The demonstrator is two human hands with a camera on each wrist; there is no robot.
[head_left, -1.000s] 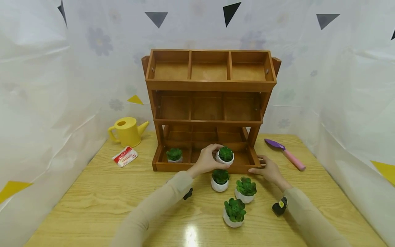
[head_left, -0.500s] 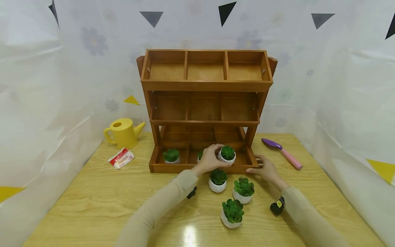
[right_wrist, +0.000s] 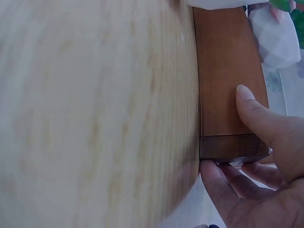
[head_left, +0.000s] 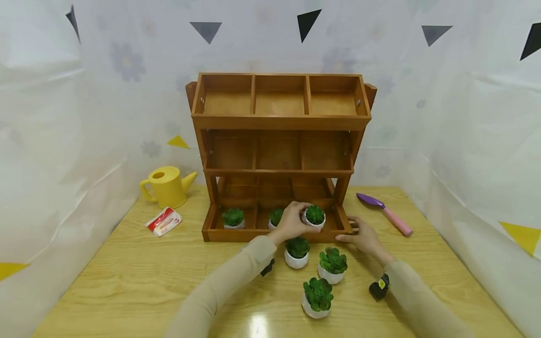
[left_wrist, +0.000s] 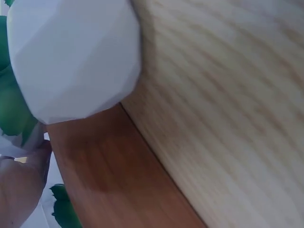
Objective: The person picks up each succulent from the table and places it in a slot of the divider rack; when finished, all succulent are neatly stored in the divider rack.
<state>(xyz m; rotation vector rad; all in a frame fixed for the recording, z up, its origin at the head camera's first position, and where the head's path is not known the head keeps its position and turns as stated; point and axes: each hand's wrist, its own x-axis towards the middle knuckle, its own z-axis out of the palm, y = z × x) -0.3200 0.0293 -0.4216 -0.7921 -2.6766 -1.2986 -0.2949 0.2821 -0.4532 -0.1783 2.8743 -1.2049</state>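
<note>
My left hand [head_left: 291,223] holds a small potted succulent [head_left: 314,216] in a white faceted pot, over the right compartment of the wooden shelf's [head_left: 276,236] bottom tier. Thumb and fingers are around the pot. Two more succulents sit in that tier, one in the left compartment [head_left: 234,218], another in the middle [head_left: 275,217], partly behind my left hand. My right hand [head_left: 363,238] grips the shelf's lower right front corner; in the right wrist view its thumb [right_wrist: 251,104] lies on the front board [right_wrist: 230,71] and the fingers bend against the end.
Three potted succulents [head_left: 297,253] [head_left: 332,266] [head_left: 317,298] stand on the table before the shelf. A yellow watering can [head_left: 166,187] and a red-and-white card [head_left: 164,221] are at the left. A purple trowel [head_left: 384,213] with a pink handle lies at the right.
The left hand has moved slightly right with the succulent, uncovering the plant in the middle compartment. The right hand keeps its grip on the corner. The head view has shifted slightly.
</note>
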